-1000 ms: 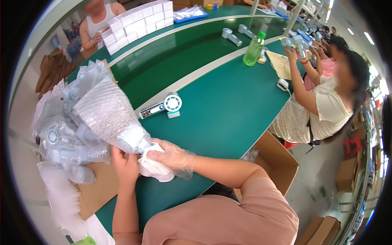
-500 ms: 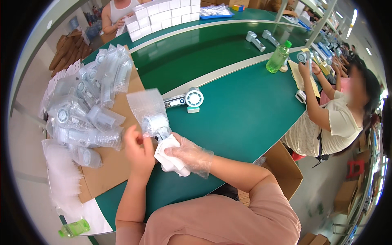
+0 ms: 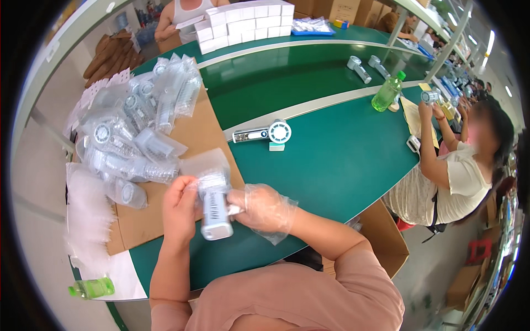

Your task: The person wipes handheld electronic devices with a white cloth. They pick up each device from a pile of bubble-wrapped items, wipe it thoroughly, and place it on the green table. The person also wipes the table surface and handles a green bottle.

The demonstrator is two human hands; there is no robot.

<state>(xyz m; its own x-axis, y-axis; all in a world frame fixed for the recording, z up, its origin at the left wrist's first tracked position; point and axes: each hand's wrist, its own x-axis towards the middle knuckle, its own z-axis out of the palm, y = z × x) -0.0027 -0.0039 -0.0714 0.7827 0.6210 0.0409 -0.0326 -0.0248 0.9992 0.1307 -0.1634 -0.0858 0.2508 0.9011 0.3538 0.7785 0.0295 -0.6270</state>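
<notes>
My bare left hand (image 3: pixel 180 212) is closed on the upper part of a white handheld fan (image 3: pixel 217 218), whose head sits inside a clear bubble-wrap bag (image 3: pixel 205 163). The fan's handle points toward me, with dark lettering facing up. In a loose clear plastic glove, my right hand (image 3: pixel 265 208) pinches a white cloth (image 3: pixel 235 209) against the handle's right side; most of the cloth is hidden. Beyond my hands, another handheld fan (image 3: pixel 253 135) lies on the green table (image 3: pixel 331 160), beside a small white-and-teal block (image 3: pixel 276 147).
Bagged fans (image 3: pixel 132 132) are heaped on a cardboard sheet (image 3: pixel 141 223) at left, beside a stack of bubble bags (image 3: pixel 88 215). Green bottles stand far right (image 3: pixel 389 91) and lie near left (image 3: pixel 94 288). White boxes (image 3: pixel 248 27) line the back. A co-worker (image 3: pixel 458 176) sits at right.
The fan has turned so its lettered handle faces up. My left hand has closed on its upper part. The cloth, earlier wrapped around the handle, now barely shows beside it. The view has shifted slightly.
</notes>
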